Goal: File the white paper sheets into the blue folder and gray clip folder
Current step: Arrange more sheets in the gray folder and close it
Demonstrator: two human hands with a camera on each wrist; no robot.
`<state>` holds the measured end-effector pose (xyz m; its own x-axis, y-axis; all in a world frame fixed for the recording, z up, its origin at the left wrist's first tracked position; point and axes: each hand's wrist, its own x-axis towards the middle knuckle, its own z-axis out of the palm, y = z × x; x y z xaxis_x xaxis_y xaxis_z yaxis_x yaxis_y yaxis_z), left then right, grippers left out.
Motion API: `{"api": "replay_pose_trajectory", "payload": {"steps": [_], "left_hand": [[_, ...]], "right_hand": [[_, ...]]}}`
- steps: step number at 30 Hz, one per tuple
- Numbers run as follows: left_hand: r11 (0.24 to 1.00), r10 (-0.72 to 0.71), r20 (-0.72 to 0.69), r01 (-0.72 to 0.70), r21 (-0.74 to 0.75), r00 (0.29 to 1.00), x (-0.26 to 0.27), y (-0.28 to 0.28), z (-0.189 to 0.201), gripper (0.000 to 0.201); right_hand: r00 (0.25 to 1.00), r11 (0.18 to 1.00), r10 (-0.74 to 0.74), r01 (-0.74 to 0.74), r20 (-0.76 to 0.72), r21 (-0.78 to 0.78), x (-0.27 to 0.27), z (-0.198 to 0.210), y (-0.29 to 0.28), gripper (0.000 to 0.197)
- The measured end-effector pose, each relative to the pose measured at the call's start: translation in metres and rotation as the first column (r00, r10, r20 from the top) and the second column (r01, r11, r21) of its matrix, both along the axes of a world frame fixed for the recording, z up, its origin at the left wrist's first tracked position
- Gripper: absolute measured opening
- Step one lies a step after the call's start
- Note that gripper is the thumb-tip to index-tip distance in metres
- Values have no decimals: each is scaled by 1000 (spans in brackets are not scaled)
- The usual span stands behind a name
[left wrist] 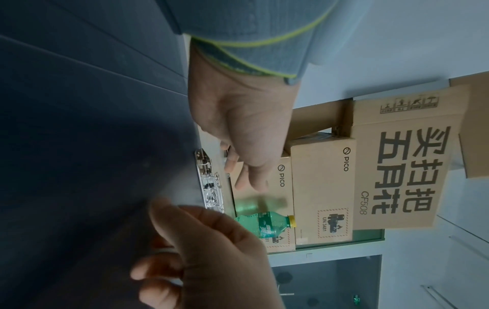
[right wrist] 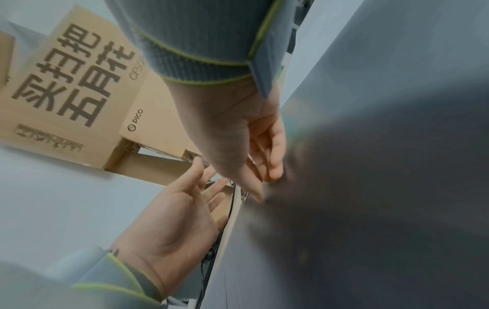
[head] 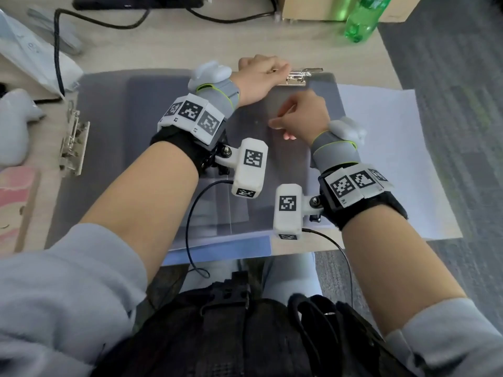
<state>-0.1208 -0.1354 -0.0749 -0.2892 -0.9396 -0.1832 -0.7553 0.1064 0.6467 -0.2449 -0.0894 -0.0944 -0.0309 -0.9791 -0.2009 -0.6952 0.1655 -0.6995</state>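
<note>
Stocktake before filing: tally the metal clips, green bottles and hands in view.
Metal clips: 2 (far edge, left side)
Green bottles: 1
Hands: 2 (left hand, right hand)
Total: 5

Green bottle [head: 363, 19] and boxes [head: 326, 6] crowd the far edge.

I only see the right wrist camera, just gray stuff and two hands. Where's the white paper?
Observer: The white paper lies flat on the desk, just right of the gray clip folder.
Operator: Is there a blue folder too?
Observer: Yes, the blue folder peeks out under the gray one's near edge.
Operator: Anything else up there?
Observer: A green bottle stands near the desk's far right corner.
</note>
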Motion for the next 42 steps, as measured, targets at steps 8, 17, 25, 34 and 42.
{"api": "replay_pose_trajectory", "payload": {"steps": [8,17,25,34,42], "left_hand": [[999,6,-85,-2,53,996,0,65,-9,58],[997,-34,-149,45,70,988,-31,126,-14,55],[997,-79,-276,78,-15,958,-78,138,-19,24],[989,-115,-221,132,65,969,-125,132,-33,25],[990,-32,-244,65,127,969,-129,125,-37,25]], "right_hand": [[894,946,-317,322,-316,-38,-46,-7,73,64],[916,927,-363,373,-171,31,-68,-6,120,74],[746,808,-544,589,-385,-1,-134,-7,154,52],[753,782,-583,622,-305,39,-163,-17,159,61],[777,796,-583,604,-238,22,-159,-10,157,53]]}}
